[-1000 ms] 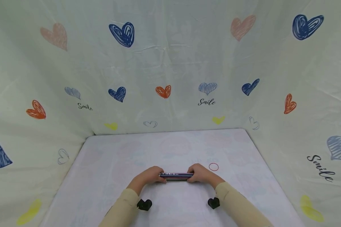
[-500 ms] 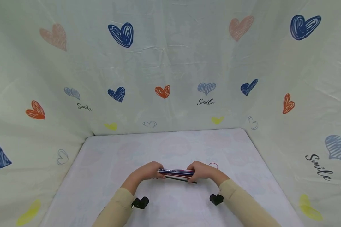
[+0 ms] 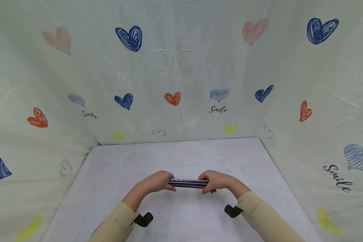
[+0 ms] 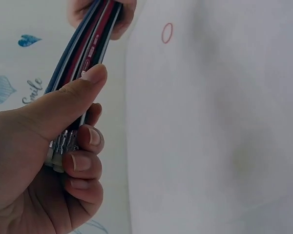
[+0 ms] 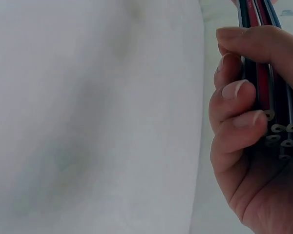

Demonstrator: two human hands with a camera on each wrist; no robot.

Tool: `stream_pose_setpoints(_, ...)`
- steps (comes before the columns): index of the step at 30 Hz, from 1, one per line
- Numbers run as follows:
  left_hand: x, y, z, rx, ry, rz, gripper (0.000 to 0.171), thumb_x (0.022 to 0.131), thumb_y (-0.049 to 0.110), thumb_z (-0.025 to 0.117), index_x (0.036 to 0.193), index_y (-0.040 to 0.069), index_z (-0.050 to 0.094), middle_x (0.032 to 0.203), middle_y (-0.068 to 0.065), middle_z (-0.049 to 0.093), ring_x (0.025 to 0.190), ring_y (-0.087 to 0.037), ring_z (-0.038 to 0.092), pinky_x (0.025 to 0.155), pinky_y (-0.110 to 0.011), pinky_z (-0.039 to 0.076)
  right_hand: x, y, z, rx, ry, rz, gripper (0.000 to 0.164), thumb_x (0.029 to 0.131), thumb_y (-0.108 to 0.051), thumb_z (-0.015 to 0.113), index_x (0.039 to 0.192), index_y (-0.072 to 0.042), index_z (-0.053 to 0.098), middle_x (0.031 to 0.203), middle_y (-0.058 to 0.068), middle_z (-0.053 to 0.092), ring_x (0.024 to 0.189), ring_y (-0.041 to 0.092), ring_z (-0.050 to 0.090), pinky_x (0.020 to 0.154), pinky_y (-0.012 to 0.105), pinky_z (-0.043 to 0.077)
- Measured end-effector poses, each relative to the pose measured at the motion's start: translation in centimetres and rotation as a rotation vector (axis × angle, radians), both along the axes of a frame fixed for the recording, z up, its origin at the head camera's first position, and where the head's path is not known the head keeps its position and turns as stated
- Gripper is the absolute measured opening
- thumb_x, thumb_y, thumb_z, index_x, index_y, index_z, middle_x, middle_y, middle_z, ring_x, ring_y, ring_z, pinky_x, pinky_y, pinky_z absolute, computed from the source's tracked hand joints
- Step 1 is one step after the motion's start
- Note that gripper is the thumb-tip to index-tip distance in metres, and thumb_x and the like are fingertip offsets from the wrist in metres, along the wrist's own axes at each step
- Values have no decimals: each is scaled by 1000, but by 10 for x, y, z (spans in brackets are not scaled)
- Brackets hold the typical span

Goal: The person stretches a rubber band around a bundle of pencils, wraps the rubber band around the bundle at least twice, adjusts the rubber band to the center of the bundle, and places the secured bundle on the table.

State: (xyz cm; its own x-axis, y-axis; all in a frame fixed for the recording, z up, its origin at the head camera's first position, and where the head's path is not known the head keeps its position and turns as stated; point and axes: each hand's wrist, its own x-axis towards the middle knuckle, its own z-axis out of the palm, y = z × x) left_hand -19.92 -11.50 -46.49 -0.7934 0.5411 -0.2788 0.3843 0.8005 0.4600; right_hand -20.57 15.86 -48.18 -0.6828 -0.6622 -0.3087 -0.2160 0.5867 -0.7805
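Observation:
A bundle of pencils point(image 3: 188, 183), dark blue and dark red, is held level above the table between both hands. My left hand point(image 3: 161, 180) grips its left end; in the left wrist view the thumb lies along the pencils point(image 4: 92, 51), and metal ferrules with pale erasers show inside the curled fingers point(image 4: 85, 163). My right hand point(image 3: 215, 180) grips the other end. In the right wrist view its fingers point(image 5: 239, 122) curl round the pencils point(image 5: 262, 90), whose flat ends with round cores point toward the palm.
A thin red ring point(image 4: 167, 33) lies on the white table point(image 3: 181, 215), seen in the left wrist view. A pale curtain point(image 3: 199, 60) printed with hearts surrounds the table at the back and sides. Black wrist cameras point(image 3: 143, 219) hang at both sleeves.
Both hands have risen slightly with the bundle, elbows spreading outward. A dark pencil that slanted out below the bundle half a second ago no longer shows apart. The red ring is now hidden in the head view.

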Motion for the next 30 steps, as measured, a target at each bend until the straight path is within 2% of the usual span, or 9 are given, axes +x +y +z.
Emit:
stream_pose_setpoints(2, 2, 0, 4, 1, 11, 0, 24, 80, 28, 81, 90, 10, 68, 74, 8, 59, 67, -12, 52, 65, -30, 46, 1, 0, 5, -5, 19, 3, 16, 80, -3, 72, 90, -14, 66, 75, -1, 60, 52, 11, 50, 47, 27, 43)
stream_pose_setpoints(5, 4, -1, 8, 23, 18, 13, 27, 78, 27, 83, 90, 10, 68, 74, 8, 59, 68, -12, 52, 64, -30, 46, 2, 0, 11, -25, 31, -11, 18, 79, -2, 70, 90, -15, 65, 75, -3, 59, 52, 10, 48, 48, 27, 41)
stream_pose_setpoints(13, 7, 4, 18, 96, 41, 96, 25, 75, 21, 85, 89, 10, 68, 76, 6, 59, 70, -14, 52, 65, -32, 46, 4, -8, 20, -112, -15, -131, 17, 77, -3, 75, 92, -4, 67, 71, -1, 63, 50, 11, 43, 46, 25, 36)
stream_pose_setpoints(18, 9, 7, 23, 52, 36, 58, 26, 75, 24, 86, 91, 14, 67, 76, 7, 58, 70, -13, 52, 65, -32, 45, 5, -13, 20, -78, 37, -133, 13, 77, -8, 79, 84, -8, 68, 65, -3, 62, 52, 9, 45, 47, 25, 37)
stream_pose_setpoints(24, 7, 8, 26, 10, -60, -39, 35, 73, 28, 87, 100, 17, 66, 82, 6, 61, 65, -11, 56, 61, -29, 47, 7, -14, 22, -61, 64, -99, 10, 77, -7, 79, 81, -12, 72, 65, -5, 58, 55, 11, 44, 50, 28, 37)
stream_pose_setpoints(30, 6, 14, 27, 28, -185, -54, 38, 75, 19, 86, 104, 17, 62, 82, 4, 58, 56, -13, 59, 56, -27, 49, 11, -19, 21, -34, 63, -74, 11, 78, -6, 78, 84, -13, 72, 67, -6, 57, 58, 11, 43, 52, 27, 37)
